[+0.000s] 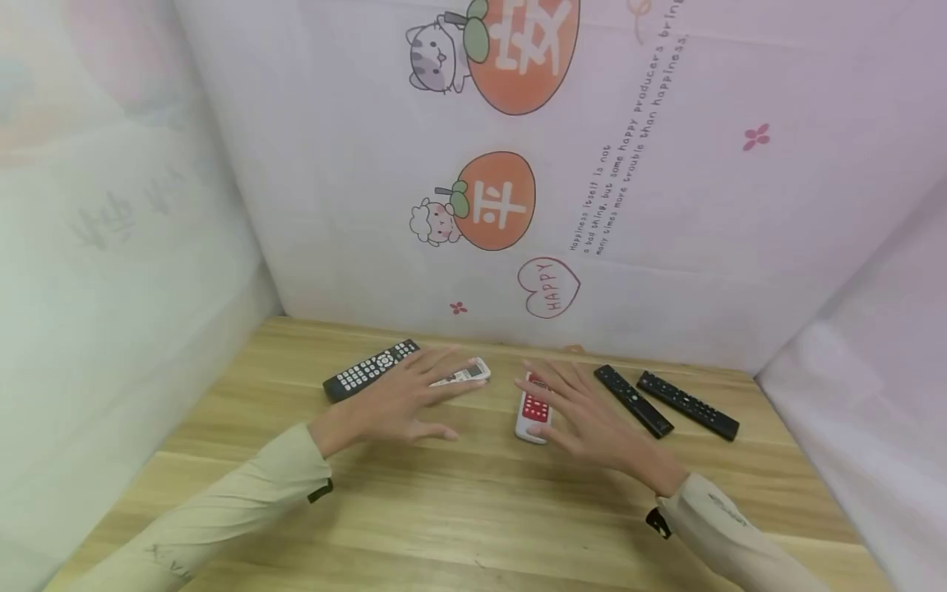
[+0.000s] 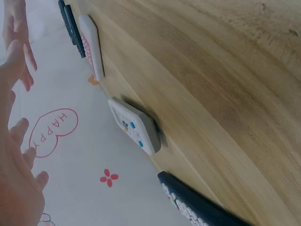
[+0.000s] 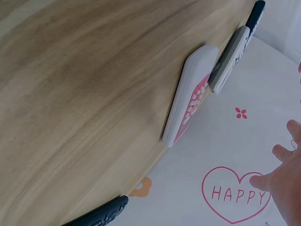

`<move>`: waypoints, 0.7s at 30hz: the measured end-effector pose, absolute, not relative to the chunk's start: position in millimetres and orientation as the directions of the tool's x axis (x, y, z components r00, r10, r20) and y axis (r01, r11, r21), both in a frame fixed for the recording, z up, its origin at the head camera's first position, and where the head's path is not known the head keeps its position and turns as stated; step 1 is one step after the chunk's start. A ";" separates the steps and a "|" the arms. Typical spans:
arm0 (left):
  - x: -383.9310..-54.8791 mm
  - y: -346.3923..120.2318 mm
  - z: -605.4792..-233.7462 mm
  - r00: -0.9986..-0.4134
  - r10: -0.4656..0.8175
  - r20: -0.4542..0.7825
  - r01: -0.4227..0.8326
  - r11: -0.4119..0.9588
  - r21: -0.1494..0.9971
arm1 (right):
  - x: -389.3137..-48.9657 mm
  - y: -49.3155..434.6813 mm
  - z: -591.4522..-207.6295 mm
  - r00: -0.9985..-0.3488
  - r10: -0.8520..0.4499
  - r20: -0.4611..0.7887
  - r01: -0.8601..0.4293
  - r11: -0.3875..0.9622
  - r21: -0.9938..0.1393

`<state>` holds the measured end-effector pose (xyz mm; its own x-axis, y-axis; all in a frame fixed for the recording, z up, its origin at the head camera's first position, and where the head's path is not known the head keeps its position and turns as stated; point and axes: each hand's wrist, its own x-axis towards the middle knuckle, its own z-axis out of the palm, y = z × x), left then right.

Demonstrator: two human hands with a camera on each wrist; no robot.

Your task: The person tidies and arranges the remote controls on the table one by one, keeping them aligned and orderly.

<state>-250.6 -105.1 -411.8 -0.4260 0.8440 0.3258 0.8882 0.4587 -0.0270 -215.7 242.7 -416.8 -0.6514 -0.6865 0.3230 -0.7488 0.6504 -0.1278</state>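
Observation:
My left hand (image 1: 403, 401) hovers above the table with its fingers spread, holding nothing. Below and beside it lie a dark remote control with pale buttons (image 1: 361, 376) and a small white remote control (image 1: 476, 370), partly hidden by the fingers in the head view. My right hand (image 1: 592, 418), also spread and holding nothing, is over a white remote control with a red button panel (image 1: 528, 427). In the right wrist view this red-and-white remote (image 3: 181, 106) lies on the wood, well apart from the fingers.
Two slim black remote controls, one nearer (image 1: 632, 400) and one farther right (image 1: 690, 406), lie slanted beside my right hand. The wooden table (image 1: 459, 526) ends at a white printed cloth (image 1: 355, 205) behind, with cloth walls at both sides.

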 end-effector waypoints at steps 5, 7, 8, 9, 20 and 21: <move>-249.2 -109.1 -409.1 -0.467 0.827 0.312 0.870 0.493 -0.005 | -219.8 238.5 -413.8 -0.664 -0.673 0.325 -0.734 0.669 -0.115; -250.4 -110.3 -409.2 -0.482 0.822 0.303 0.864 0.504 0.006 | -220.6 238.4 -412.7 -0.664 -0.669 0.333 -0.733 0.672 -0.110; -251.3 -111.0 -409.5 -0.487 0.820 0.302 0.862 0.506 0.015 | -221.0 238.5 -412.4 -0.664 -0.668 0.335 -0.732 0.673 -0.109; -252.4 -111.7 -409.6 -0.490 0.818 0.302 0.861 0.508 0.022 | -221.0 238.6 -412.0 -0.666 -0.666 0.336 -0.730 0.674 -0.111; -264.4 -122.6 -413.1 -0.550 0.773 0.318 0.824 0.564 0.056 | -228.2 239.4 -411.9 -0.697 -0.646 0.311 -0.703 0.702 -0.114; -264.6 -123.0 -413.3 -0.553 0.772 0.313 0.824 0.563 0.066 | -228.4 239.9 -411.7 -0.699 -0.644 0.311 -0.700 0.704 -0.117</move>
